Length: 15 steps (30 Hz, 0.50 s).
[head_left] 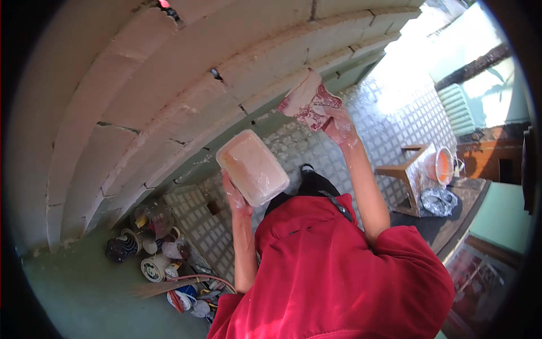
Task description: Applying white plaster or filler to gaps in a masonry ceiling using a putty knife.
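Beside a pale block wall [161, 104] with gapped joints, holding up a pale rectangular tub [253, 169] in the left hand [237, 199], gripped at its near left edge. Cannot tell the curl of the fingers mostly hidden by it. Farther ahead and to the right, gripping a wide scraper [307, 100], red and smeared with white, in the closed fingers of the right hand [340, 127], also smeared white. Cannot tell about contact between scraper and wall. Below both, patterned floor tiles [375, 113]. Off to the right, a splattered wooden stool [416, 179] near an orange bucket [443, 168] and a crumpled plastic bag [439, 201]. At lower left, jumbled containers [154, 267] near a straw broom [151, 288].
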Motion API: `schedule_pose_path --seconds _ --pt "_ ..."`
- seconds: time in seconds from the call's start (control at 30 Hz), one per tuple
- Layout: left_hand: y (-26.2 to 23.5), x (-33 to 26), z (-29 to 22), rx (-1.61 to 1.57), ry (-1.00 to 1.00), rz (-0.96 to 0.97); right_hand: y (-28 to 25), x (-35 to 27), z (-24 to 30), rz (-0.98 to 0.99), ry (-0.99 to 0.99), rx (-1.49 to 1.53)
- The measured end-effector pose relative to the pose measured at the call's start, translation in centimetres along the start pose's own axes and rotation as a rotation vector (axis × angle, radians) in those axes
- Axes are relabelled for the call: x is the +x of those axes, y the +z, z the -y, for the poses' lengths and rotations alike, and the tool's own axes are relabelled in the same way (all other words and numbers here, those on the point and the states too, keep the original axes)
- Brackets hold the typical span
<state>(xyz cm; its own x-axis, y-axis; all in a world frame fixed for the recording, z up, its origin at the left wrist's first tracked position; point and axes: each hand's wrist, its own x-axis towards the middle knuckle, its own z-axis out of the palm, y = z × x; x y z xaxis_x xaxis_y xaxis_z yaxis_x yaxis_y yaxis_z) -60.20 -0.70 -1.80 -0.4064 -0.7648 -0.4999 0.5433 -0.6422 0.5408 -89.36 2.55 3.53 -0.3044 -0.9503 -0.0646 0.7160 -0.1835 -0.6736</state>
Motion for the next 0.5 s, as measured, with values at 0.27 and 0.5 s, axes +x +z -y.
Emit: schedule_pose_path --seconds 0.27,0.5 --pt "3.8 2.3 2.7 0.076 -0.068 0.07 -4.3 -4.7 1.6 -0.184 -0.102 0.193" --pt "8.0 2.7 6.9 0.032 0.055 -0.028 -14.9 0.6 6.4 -0.341 -0.102 0.234"
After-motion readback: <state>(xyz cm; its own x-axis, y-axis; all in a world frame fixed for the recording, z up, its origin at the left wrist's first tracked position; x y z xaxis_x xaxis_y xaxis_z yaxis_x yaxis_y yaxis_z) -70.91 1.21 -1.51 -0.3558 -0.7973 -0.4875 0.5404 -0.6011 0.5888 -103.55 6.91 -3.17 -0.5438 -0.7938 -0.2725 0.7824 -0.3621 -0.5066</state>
